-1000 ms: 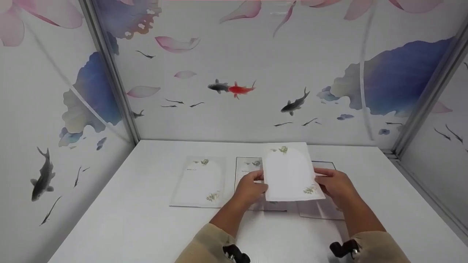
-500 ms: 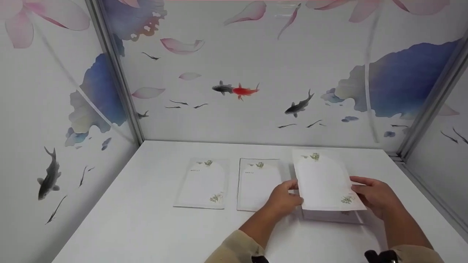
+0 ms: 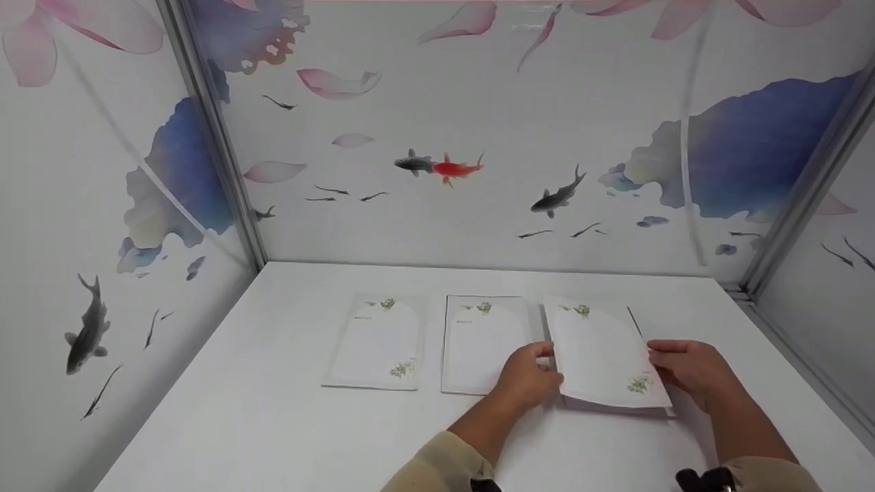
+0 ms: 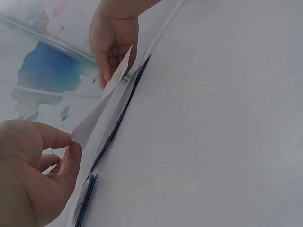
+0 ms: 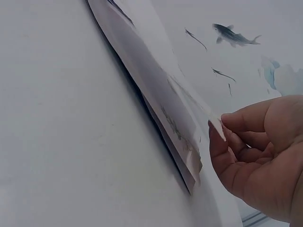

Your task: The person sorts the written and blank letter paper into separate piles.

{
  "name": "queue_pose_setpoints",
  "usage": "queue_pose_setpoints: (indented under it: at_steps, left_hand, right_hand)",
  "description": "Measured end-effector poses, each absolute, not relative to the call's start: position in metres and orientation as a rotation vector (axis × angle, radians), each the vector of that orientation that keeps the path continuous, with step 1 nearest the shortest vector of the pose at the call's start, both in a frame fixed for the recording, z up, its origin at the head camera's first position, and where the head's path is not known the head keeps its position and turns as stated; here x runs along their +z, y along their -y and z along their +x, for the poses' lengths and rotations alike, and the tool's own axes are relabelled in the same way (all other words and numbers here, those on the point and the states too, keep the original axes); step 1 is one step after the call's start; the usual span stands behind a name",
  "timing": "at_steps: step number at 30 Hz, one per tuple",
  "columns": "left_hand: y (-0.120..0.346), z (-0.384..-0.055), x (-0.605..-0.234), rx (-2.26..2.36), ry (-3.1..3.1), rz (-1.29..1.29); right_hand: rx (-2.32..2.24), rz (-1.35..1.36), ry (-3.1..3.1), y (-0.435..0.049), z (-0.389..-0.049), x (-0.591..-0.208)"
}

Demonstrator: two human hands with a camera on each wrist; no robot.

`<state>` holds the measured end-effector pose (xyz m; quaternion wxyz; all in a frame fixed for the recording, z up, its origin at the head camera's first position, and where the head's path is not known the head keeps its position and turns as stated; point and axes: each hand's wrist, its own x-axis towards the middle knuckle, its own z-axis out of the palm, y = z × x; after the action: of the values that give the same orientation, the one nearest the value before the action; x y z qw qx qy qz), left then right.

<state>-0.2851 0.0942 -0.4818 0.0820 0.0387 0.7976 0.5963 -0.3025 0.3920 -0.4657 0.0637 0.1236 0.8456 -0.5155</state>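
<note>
tiny illegible print [image 3: 363,318] on left sheet [image 3: 372,348] and middle sheet [image 3: 482,352]

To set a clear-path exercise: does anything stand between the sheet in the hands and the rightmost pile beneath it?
Nothing visible does: both wrist views show a bare gap between the sheet and the pile. Far side unclear.

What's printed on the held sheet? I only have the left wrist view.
Observer: Head view shows green sprigs at the top and bottom right of the held sheet.
Operator: Any matching sheets out on the table?
Observer: Two, side by side to its left: a middle sheet and a far-left sheet.
Operator: How's the right hand on it?
Observer: Right wrist view: the right hand pinches it by its edge.
</note>
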Motion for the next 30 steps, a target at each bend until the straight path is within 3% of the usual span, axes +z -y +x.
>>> queue_pose_setpoints:
  at_steps: [20, 30]
  left_hand:
    - [-0.098, -0.284, -0.486, 1.727, -2.350, 0.141]
    - [-0.080, -0.293, -0.484, 1.811, -2.311, 0.173]
  right_hand:
    - [-1.332, 0.391, -2.743, -0.405, -0.297, -0.467]
    - [-1.532, 0.275, -2.613, -0.364, -0.302, -0.456]
